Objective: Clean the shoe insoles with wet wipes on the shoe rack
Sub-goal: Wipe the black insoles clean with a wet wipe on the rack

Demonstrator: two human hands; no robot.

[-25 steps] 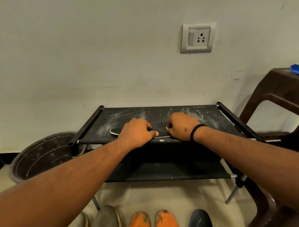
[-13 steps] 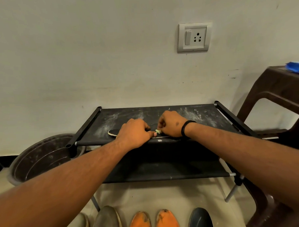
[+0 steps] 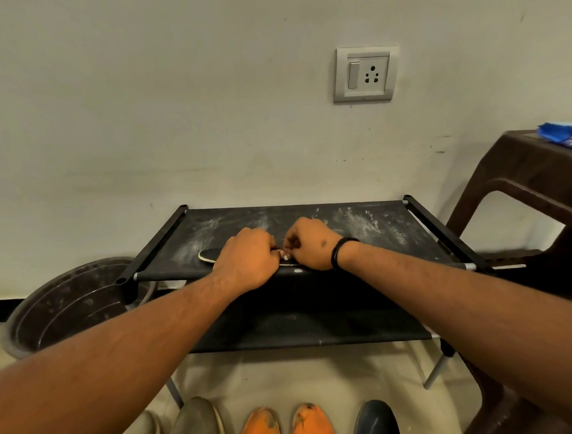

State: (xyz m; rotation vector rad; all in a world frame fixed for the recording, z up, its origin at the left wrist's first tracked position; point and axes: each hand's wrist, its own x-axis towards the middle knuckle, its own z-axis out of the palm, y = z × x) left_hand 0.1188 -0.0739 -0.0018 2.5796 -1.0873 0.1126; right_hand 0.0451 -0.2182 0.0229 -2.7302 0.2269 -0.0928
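Pressing the thin, light, bendable insole [image 3: 209,255] flat on the shoe rack [image 3: 393,225] under our left hand [image 3: 247,262], we judge a middle hold best, while our right hand [image 3: 312,243], touching it, curls round something we cannot identify.

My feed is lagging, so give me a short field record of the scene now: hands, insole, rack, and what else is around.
left hand: resting on insole, fingers curled
right hand: fingers curled over insole's other end; a wipe cannot be made out
insole: dark, flat on rack's top shelf, near front edge
rack: black, top shelf dusty white
tub: left of rack
shoes: on floor in front
blue pack: on brown stool, right
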